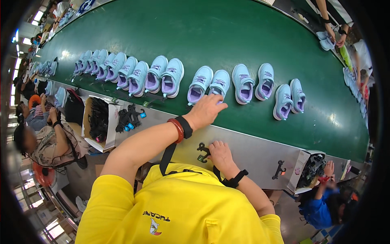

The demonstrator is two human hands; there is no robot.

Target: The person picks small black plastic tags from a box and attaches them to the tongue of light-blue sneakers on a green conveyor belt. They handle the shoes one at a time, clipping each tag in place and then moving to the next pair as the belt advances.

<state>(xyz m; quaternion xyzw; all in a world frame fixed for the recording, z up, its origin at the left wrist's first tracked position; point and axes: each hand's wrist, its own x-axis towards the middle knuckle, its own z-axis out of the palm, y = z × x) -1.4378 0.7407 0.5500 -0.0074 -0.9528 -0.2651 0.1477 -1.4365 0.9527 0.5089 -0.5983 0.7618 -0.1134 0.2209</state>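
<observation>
My left hand reaches over the edge of the green work surface to the heel end of a light blue shoe with purple lining. Its thumb stands apart from the fingers, which overlap the shoe opening; whether they touch it is unclear. The shoe's mate stands just left of it. On the metal ledge, my right hand lies with fingers stretched out and nothing visibly gripped. Beside its thumb is a black plastic shoe hanger, touching or nearly touching it.
More light blue shoes stand in a row on the green surface. Open boxes of black hangers flank me, one left and one right. Loose hangers lie on the ledge. Co-workers sit on both sides.
</observation>
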